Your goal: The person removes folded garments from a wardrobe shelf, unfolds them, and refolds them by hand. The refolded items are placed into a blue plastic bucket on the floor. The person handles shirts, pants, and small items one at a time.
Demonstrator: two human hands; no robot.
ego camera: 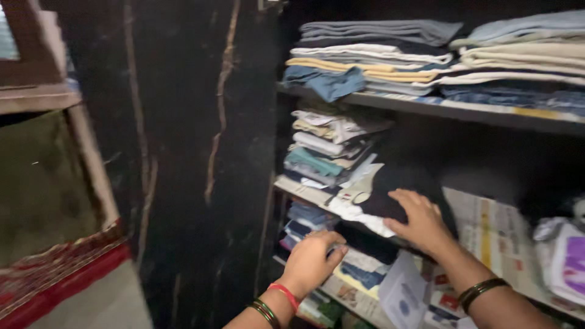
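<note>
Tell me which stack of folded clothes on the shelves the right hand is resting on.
The right hand rests on the dark, nearly black folded garment on the middle shelf, right of the mixed-colour stack. The two neat stacks above sit untouched.

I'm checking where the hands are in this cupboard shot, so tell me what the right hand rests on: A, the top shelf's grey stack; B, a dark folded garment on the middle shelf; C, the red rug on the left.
B: the right hand lies flat on the dark folded garment at the middle shelf edge.
</note>
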